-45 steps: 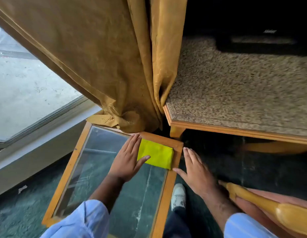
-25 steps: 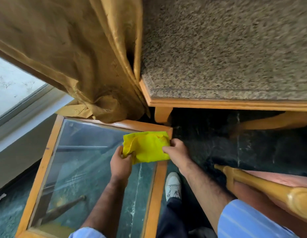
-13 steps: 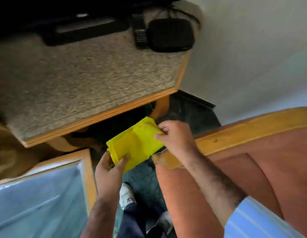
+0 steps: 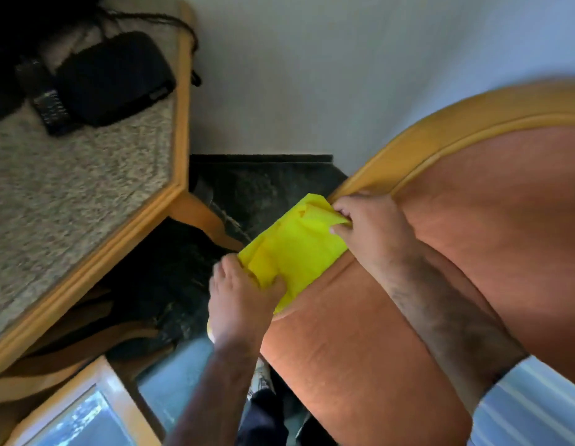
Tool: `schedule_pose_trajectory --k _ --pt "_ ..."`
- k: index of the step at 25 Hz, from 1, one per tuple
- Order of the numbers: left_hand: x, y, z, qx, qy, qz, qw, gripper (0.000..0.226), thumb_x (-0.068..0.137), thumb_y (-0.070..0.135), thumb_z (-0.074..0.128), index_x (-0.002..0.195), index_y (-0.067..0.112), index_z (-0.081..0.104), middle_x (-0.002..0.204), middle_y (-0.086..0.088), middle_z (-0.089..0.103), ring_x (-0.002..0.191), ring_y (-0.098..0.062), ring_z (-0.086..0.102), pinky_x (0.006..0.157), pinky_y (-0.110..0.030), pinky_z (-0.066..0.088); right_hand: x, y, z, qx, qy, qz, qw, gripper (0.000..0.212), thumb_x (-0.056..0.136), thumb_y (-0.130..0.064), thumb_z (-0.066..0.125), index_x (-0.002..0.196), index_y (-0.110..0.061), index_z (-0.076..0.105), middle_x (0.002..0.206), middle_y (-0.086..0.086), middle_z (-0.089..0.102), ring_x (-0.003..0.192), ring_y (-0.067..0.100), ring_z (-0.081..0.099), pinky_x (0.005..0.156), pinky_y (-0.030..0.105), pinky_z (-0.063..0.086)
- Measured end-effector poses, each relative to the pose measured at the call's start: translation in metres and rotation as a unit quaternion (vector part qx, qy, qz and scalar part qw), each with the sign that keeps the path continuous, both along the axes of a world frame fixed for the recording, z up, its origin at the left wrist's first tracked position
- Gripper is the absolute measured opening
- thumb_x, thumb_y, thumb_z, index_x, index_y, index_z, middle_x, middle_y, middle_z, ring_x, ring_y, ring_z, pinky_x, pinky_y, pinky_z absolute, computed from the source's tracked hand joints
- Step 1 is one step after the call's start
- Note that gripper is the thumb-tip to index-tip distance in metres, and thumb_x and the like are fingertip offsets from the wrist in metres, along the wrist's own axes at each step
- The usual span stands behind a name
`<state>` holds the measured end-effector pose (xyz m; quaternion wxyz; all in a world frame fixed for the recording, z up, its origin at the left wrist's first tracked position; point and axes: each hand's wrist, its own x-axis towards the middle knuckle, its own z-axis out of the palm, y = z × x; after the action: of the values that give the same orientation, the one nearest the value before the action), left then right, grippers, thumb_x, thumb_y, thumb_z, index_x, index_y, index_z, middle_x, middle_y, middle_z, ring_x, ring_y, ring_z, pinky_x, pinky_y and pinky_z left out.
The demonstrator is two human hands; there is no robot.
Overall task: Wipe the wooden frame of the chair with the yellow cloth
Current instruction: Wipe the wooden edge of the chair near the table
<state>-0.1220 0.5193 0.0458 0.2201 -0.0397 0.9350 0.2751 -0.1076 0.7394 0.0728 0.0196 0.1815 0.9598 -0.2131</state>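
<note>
Yellow cloth (image 4: pixel 292 249), head view: it lies stretched between both hands at the near end of the chair's wooden frame (image 4: pixel 440 136), over the point where the curved top rail runs down toward the orange upholstery (image 4: pixel 472 236). The left hand (image 4: pixel 241 304) is closed on the cloth's lower corner, thumb on top and fingers curled under it. The right hand (image 4: pixel 369 223) is closed on the upper corner, pinching it against the end of the rail. The cloth is folded into a rough rectangle; its long axis runs diagonally from lower left to upper right, the upper end pointing at the rail. It appears to touch the frame's edge beneath it, though the contact itself is hidden by the fabric. Progress, as judged: the cloth is in place at the start of the rail, but no stretch of wood can be told as wiped; the long curve of the frame toward the upper right lies uncovered and is left to do. The side table (image 4: pixel 86 194) stands well apart to the left and plays no part
</note>
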Motion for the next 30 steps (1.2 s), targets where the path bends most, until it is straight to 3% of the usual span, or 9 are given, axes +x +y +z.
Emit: schedule_pose_trajectory --k 2,4,5,7,10,13,17,23,30 --pt "-0.009 0.003 0.005 -0.004 0.148 -0.128 0.981 0.105 0.072 0.035 0.084 0.157 0.011 0.029 0.164 -0.014 0.033 0.152 -0.035 0.030 0.121 -0.050 0.032 -0.001 0.012 -0.001 0.057 0.077 0.032 0.995 0.065 0.077 -0.043 0.085 0.130 -0.011 0.065 0.124 0.015 0.067 0.124 0.038 0.059 0.105 0.046 0.050" --pt "-0.019 0.015 -0.002 0.055 0.276 -0.329 0.901 0.090 0.085 0.028 0.075 0.159 0.006 0.030 0.170 -0.014 0.024 0.158 -0.033 0.022 0.125 -0.056 0.027 -0.015 0.032 0.004 0.117 0.157 0.040 0.980 0.073 0.092 -0.059 0.064 0.140 -0.005 0.056 0.142 0.018 0.059 0.144 0.039 0.045 0.119 0.052 0.038" --pt "-0.022 0.025 -0.013 0.064 0.293 -0.409 0.862 0.078 0.092 0.028 0.069 0.158 0.006 0.033 0.170 -0.011 0.023 0.158 -0.032 0.022 0.124 -0.058 0.028 -0.026 0.046 0.004 0.148 0.162 0.033 0.975 0.073 0.098 -0.062 0.052 0.143 -0.005 0.052 0.149 0.018 0.055 0.151 0.037 0.037 0.122 0.054 0.032" --pt "-0.026 0.041 -0.038 0.034 0.273 -0.478 0.834 0.067 0.103 0.033 0.054 0.159 0.008 0.029 0.171 -0.006 0.017 0.159 -0.027 0.019 0.123 -0.056 0.032 -0.043 0.070 0.001 0.213 0.122 0.022 0.969 0.075 0.103 -0.066 0.034 0.150 -0.008 0.044 0.160 0.014 0.046 0.157 0.032 0.026 0.127 0.055 0.021" --pt "-0.024 0.031 -0.063 -0.004 0.270 -0.504 0.821 0.062 0.107 0.036 0.044 0.160 0.008 0.028 0.171 -0.007 0.020 0.158 -0.026 0.022 0.124 -0.049 0.034 -0.051 0.085 -0.017 0.286 0.096 0.062 0.952 0.076 0.103 -0.070 0.026 0.153 -0.015 0.043 0.162 0.009 0.044 0.158 0.026 0.025 0.128 0.055 0.019" --pt "-0.009 -0.026 -0.058 -0.037 0.295 -0.528 0.795 0.058 0.106 0.036 0.043 0.157 0.009 0.037 0.168 -0.007 0.032 0.154 -0.025 0.032 0.118 -0.046 0.041 -0.051 0.085 -0.018 0.278 0.099 0.076 0.953 0.075 0.102 -0.071 0.026 0.153 -0.019 0.043 0.162 0.008 0.045 0.157 0.026 0.028 0.127 0.053 0.021" --pt "-0.003 -0.042 -0.055 -0.052 0.293 -0.534 0.791 0.056 0.105 0.031 0.046 0.155 0.007 0.041 0.166 -0.009 0.035 0.153 -0.028 0.034 0.115 -0.048 0.043 -0.052 0.084 -0.023 0.277 0.106 0.062 0.953 0.076 0.099 -0.073 0.030 0.151 -0.019 0.046 0.159 0.007 0.049 0.155 0.028 0.032 0.126 0.053 0.023" --pt "-0.024 0.041 -0.068 -0.001 0.269 -0.477 0.837 0.061 0.105 0.031 0.051 0.158 0.007 0.033 0.169 -0.009 0.026 0.157 -0.028 0.026 0.122 -0.049 0.038 -0.053 0.077 -0.030 0.286 0.096 0.043 0.953 0.077 0.097 -0.072 0.033 0.149 -0.018 0.050 0.158 0.006 0.051 0.155 0.029 0.033 0.125 0.051 0.026" --pt "-0.004 -0.063 -0.057 -0.089 0.276 -0.541 0.789 0.058 0.105 0.037 0.045 0.154 0.007 0.043 0.164 -0.010 0.040 0.151 -0.028 0.040 0.107 -0.048 0.053 -0.053 0.078 -0.024 0.283 0.077 0.048 0.955 0.080 0.098 -0.072 0.030 0.152 -0.015 0.045 0.160 0.010 0.048 0.155 0.030 0.031 0.127 0.051 0.024"
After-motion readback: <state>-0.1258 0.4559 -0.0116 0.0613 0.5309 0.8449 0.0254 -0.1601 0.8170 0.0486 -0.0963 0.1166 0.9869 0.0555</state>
